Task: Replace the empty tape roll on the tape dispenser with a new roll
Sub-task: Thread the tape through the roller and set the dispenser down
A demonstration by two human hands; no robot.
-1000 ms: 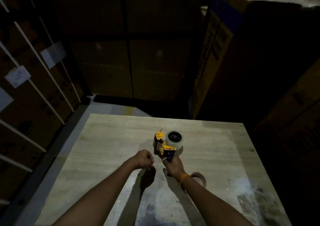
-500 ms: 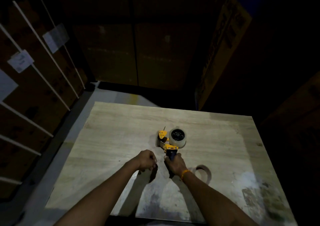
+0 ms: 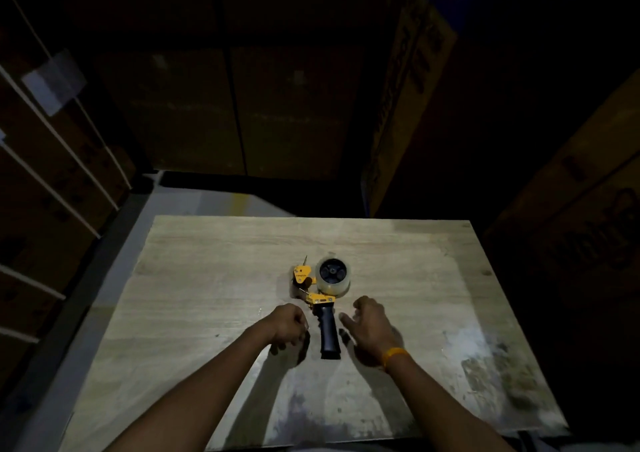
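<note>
A yellow tape dispenser with a black handle lies flat on the wooden table. A clear tape roll sits on its black hub. My left hand is curled in a loose fist just left of the handle, holding nothing I can see. My right hand hovers just right of the handle, fingers apart, not touching it. The empty roll seen earlier is hidden under my right forearm.
Stacked cardboard boxes stand close behind and to the right of the table. Strapped boxes with paper labels line the left side. The table's right front is stained and scuffed. Grey floor shows at the left.
My right hand let go of the dispenser handle and moved to the right, opening. The dispenser now lies free on the table. The camera view tilted down slightly.
</note>
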